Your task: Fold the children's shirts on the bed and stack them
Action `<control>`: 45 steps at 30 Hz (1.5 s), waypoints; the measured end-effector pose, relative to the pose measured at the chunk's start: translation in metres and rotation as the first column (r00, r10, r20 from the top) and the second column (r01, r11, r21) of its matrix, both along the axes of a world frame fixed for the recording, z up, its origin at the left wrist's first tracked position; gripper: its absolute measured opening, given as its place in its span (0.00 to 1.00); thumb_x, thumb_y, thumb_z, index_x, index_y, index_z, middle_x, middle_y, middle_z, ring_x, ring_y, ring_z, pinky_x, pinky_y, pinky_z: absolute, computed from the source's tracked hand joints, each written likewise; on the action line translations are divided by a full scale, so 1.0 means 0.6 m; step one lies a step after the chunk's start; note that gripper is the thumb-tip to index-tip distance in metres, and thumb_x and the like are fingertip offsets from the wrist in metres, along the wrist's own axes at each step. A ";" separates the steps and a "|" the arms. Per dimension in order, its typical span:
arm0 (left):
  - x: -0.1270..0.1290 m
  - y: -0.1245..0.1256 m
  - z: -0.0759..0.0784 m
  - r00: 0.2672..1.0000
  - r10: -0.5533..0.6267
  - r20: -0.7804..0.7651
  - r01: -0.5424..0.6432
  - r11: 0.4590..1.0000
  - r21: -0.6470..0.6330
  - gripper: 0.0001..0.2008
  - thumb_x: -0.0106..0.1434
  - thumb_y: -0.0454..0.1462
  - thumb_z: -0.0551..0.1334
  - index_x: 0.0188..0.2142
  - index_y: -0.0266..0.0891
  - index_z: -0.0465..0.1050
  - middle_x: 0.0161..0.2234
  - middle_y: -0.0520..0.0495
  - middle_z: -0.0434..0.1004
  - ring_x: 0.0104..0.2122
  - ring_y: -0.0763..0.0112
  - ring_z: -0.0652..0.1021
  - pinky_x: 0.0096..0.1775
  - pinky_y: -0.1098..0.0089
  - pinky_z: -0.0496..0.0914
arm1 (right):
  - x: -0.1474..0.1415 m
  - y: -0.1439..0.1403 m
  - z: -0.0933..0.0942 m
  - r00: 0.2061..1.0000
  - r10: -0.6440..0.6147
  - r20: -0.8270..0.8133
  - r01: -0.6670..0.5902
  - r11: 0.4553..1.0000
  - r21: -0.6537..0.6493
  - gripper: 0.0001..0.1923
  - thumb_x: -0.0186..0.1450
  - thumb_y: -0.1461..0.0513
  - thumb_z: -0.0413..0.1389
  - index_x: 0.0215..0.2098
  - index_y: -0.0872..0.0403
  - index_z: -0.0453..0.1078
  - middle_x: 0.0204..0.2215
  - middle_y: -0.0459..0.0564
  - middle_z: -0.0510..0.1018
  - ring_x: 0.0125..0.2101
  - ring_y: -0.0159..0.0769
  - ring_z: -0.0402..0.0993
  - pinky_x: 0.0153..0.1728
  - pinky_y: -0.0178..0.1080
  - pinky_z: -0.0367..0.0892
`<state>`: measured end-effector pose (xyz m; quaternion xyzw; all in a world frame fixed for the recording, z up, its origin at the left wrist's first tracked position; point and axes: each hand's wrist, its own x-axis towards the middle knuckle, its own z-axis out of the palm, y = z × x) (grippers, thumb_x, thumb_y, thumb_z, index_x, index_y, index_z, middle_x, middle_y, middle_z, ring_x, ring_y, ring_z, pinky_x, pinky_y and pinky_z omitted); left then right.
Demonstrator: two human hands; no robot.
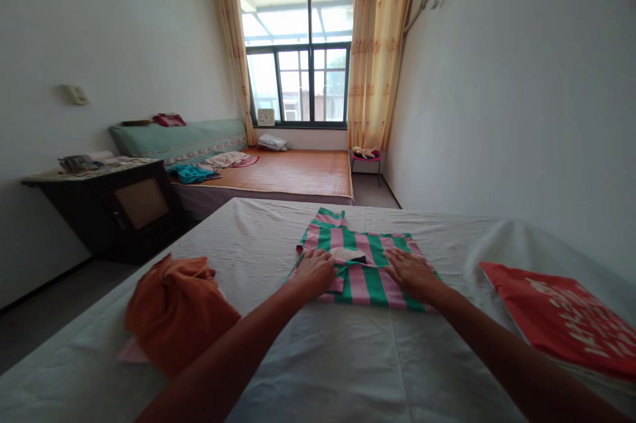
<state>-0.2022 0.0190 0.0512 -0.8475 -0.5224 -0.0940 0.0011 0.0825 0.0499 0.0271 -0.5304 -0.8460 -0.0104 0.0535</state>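
A green-and-pink striped garment (pixel 373 285), partly folded, lies on the white sheet (pixel 318 370) in front of me. My left hand (pixel 317 270) rests on its left part, fingers stretched out and pointing away from me. On the right part lies my right hand (pixel 410 272), flat with the fingers apart. Between the hands a pale patch with a dark edge shows on the cloth. A sleeve-like piece of the garment sticks out at the far left corner. The underside of the garment is hidden.
A crumpled orange cloth (pixel 176 310) sits left of my left forearm. At the right lies a red item with white lettering (pixel 571 317). Beyond the sheet stand a bed with a brown mat (pixel 298 171) and a dark cabinet (pixel 114 211). A small stool (pixel 366 156) is near the curtain.
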 end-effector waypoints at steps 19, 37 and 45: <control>-0.065 0.135 -0.090 0.897 0.436 0.072 -0.438 0.899 0.004 0.25 0.67 0.44 0.47 0.60 0.40 0.60 0.63 0.42 0.57 0.61 0.56 0.59 0.59 0.53 0.54 | 0.087 0.136 -0.092 0.962 -0.274 -0.017 0.274 0.961 0.027 0.32 0.67 0.49 0.35 0.64 0.52 0.54 0.65 0.48 0.54 0.64 0.42 0.45 0.59 0.52 0.50; 0.003 0.099 -0.082 0.995 0.083 0.059 -0.086 0.995 0.055 0.23 0.69 0.45 0.42 0.59 0.44 0.61 0.60 0.46 0.61 0.61 0.63 0.60 0.59 0.60 0.55 | -0.046 0.086 -0.063 0.970 0.186 -0.154 -0.195 0.980 -0.044 0.29 0.68 0.46 0.35 0.63 0.42 0.54 0.63 0.42 0.56 0.63 0.38 0.48 0.61 0.48 0.47; -0.036 0.120 -0.076 0.940 0.342 -0.007 -0.342 0.940 0.016 0.24 0.68 0.46 0.45 0.59 0.44 0.60 0.62 0.44 0.58 0.61 0.57 0.59 0.59 0.55 0.54 | 0.065 0.135 -0.092 0.989 -0.143 -0.039 0.143 0.990 0.001 0.30 0.68 0.49 0.36 0.64 0.50 0.53 0.64 0.49 0.55 0.64 0.40 0.48 0.61 0.48 0.46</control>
